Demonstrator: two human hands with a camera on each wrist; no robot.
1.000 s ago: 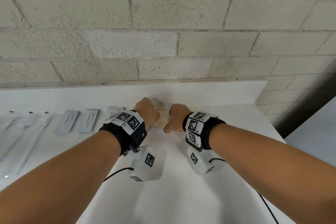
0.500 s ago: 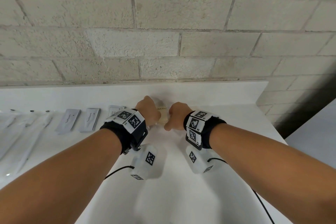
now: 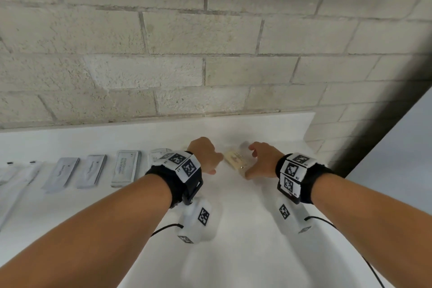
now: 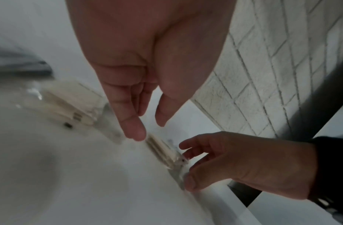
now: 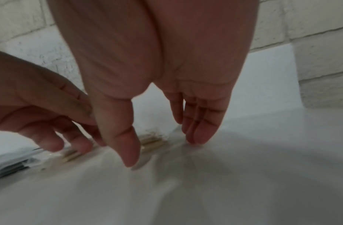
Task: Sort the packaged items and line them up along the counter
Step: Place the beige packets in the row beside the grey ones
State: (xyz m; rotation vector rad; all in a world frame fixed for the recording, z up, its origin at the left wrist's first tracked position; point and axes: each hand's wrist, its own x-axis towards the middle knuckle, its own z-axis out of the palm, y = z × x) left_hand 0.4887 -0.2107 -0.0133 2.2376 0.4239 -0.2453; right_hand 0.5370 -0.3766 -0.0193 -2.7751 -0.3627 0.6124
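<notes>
The right hand has its fingers straight and close together, tips touching the white counter, with the thumb set apart from them; it holds nothing. The left hand has relaxed, slightly parted fingers, its thumb tip just above the near end of the packet; I cannot tell whether it touches. Between the two hands, at the centre of the head view, lies the beige packet, a small flat clear wrapper over what look like thin pale sticks, set at a slant to the wall. The likeliest trouble, I judge, is that this glossy film slides on the smooth counter if one hand nudges it harder than the other, leaving it crooked or pushed into its neighbour. To the left of centre runs the row of grey sachets, flat, matte and rectangular, lying side by side; a careless left wrist could knock the nearest out of line. Behind everything, across the upper frame, stands a rough block wall.
</notes>
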